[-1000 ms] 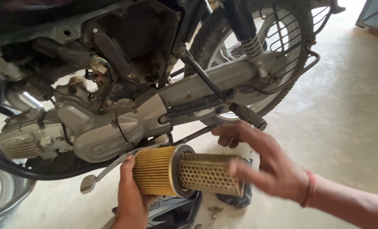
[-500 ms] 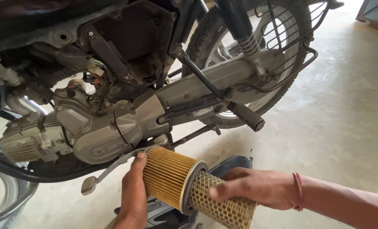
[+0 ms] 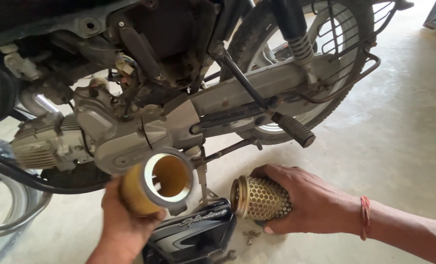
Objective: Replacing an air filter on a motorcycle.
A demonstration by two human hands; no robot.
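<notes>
Since half a second ago the perforated metal core (image 3: 262, 198) has come fully out of the pleated yellow filter (image 3: 152, 188); the two were nested, now they sit well apart. The left hand (image 3: 125, 225) has tilted the filter so its open end faces the camera. Fingers are wrapped around the pleated body from below, likely to give a view down the bore. The bore looks empty, orange-lit inside, with a pale ring at the rim. The right hand (image 3: 308, 203) clasps the core from above, fingers closed around its far end, low over the concrete floor (image 3: 399, 146) (whether it touches is unclear). The core is a brass-coloured honeycomb mesh tube, open end towards the filter. Both are just below the motorcycle engine (image 3: 110, 137), beside a black side panel (image 3: 193, 232). Small screws (image 3: 251, 237) lie near the core.
</notes>
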